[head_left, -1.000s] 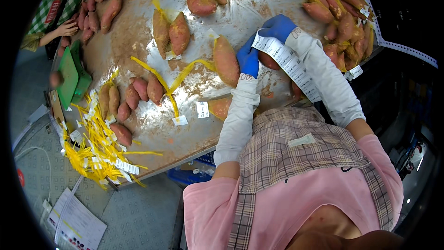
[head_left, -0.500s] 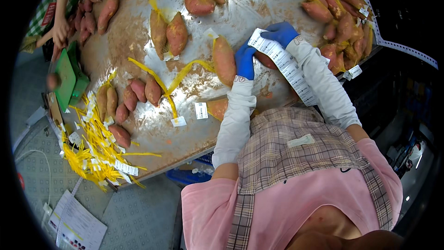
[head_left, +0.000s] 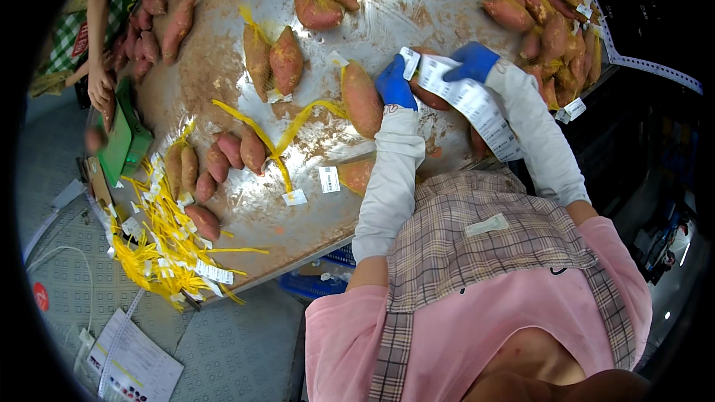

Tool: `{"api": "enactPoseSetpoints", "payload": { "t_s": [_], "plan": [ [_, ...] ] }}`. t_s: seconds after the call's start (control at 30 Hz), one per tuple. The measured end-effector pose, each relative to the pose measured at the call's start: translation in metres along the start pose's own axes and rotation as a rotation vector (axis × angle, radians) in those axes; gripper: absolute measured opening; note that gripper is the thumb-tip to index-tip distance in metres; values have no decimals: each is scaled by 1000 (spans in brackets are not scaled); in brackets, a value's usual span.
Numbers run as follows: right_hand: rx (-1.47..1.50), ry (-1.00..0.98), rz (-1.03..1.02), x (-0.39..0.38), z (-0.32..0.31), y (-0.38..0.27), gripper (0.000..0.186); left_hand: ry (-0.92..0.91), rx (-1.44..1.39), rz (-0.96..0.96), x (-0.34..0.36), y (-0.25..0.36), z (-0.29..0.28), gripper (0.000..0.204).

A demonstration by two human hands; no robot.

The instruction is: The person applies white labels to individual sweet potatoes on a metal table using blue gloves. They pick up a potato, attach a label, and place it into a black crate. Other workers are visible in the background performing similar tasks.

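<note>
My left hand (head_left: 396,85), blue-gloved, is closed on a small white label (head_left: 410,61), which now stands apart from a long printed label strip (head_left: 482,117). My right hand (head_left: 474,63), also gloved, grips that strip near its upper end, and the strip drapes down toward the apron. A large sweet potato (head_left: 360,104) in yellow mesh with a white tag lies just left of my left hand. Another sweet potato (head_left: 429,98) is partly hidden under the strip, between my hands. A loose white label (head_left: 328,179) rests by a bagged potato (head_left: 355,175) near the front edge.
Bagged sweet potatoes (head_left: 555,33) fill the right corner; more lie across the metal table (head_left: 171,89). Yellow mesh bags with tags (head_left: 160,260) pile at front left. Another person's hand (head_left: 100,85) holds a potato by a green tray (head_left: 115,141). Blue crates (head_left: 313,286) sit underneath.
The small label in my left hand has separated from the strip. My right hand has shifted right and down with the strip. The other person's hand has moved down toward the green tray.
</note>
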State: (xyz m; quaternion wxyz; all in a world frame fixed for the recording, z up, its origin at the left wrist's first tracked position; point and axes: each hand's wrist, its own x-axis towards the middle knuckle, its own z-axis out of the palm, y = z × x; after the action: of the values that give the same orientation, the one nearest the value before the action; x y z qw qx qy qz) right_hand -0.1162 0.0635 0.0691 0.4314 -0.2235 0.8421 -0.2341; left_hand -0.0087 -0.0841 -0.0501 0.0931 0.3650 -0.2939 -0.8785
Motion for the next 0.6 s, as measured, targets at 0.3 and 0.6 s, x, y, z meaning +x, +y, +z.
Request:
{"api": "enactPoseSetpoints", "payload": {
  "t_s": [0.3, 0.6],
  "plan": [
    [667, 149, 119, -114, -8, 73, 43, -125, 384, 131, -13, 10, 4, 32],
    [773, 109, 150, -223, 51, 71, 33, -312, 332, 217, 14, 21, 93, 30]
  ]
}}
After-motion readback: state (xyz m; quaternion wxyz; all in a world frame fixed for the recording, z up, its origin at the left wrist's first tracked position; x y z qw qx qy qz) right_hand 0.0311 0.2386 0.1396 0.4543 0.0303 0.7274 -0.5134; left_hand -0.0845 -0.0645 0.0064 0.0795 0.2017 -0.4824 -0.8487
